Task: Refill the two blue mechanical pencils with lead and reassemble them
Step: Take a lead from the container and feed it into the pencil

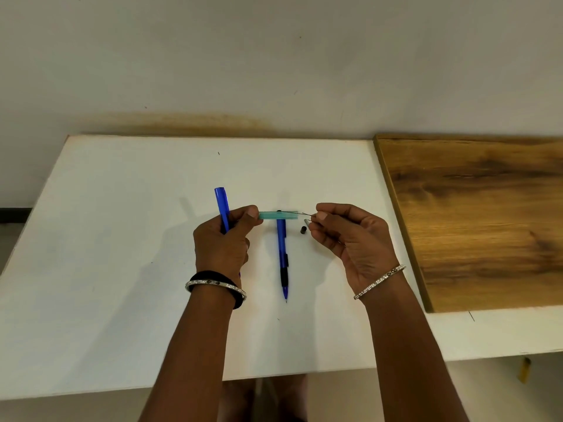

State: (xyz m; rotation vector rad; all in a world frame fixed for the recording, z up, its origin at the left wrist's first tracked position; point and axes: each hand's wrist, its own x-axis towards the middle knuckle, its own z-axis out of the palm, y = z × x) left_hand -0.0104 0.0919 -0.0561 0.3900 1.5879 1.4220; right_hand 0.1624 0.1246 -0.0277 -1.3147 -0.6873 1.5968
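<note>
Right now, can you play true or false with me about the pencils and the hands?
1. The left hand holds a blue pencil. True.
2. Both pencils are held in hands. False: the second pencil lies on the white table.
3. The right hand pinches a thin lead. True.
4. The lead case is red. False: it is greenish-blue.
5. A small black cap lies on the table. True.

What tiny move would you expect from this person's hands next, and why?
Probably the right hand draws the thin dark lead fully out of the translucent green lead case: its fingers pinch the lead's end, which looks partly inside the case that the left hand holds alongside a blue mechanical pencil.
</note>
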